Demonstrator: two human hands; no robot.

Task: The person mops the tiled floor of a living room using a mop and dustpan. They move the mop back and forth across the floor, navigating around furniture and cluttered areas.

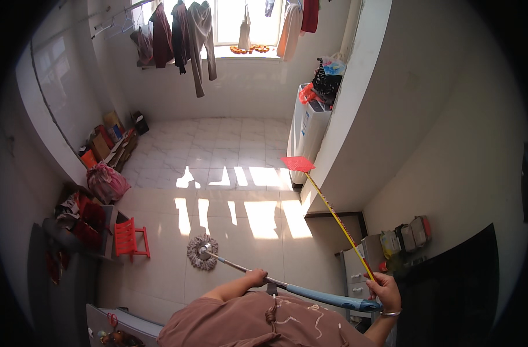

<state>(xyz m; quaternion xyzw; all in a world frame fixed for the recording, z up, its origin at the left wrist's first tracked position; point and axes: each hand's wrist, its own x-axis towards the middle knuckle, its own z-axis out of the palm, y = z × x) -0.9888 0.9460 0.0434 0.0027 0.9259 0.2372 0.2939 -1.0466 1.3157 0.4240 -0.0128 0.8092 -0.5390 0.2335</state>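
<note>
My left hand (257,277) is closed around the metal pole of a spin mop (236,266), whose round grey string head (202,252) rests on the tiled floor. The mop's blue grip (329,297) crosses in front of my body to the right. My right hand (383,289) holds the lower end of a fly swatter (338,221) with a yellow and red stick; its red paddle (299,164) points away, in front of the white washing machine. The mop grip's end lies at my right hand; whether the fingers also grip it is hard to tell.
A small red plastic chair (126,237) and a pink bag (107,182) stand left. Flattened cardboard (124,149) leans by the left wall. A white washing machine (309,130) stands right, before a wall corner. A drawer cabinet (355,271) is near my right hand. Clothes (201,39) hang by the window.
</note>
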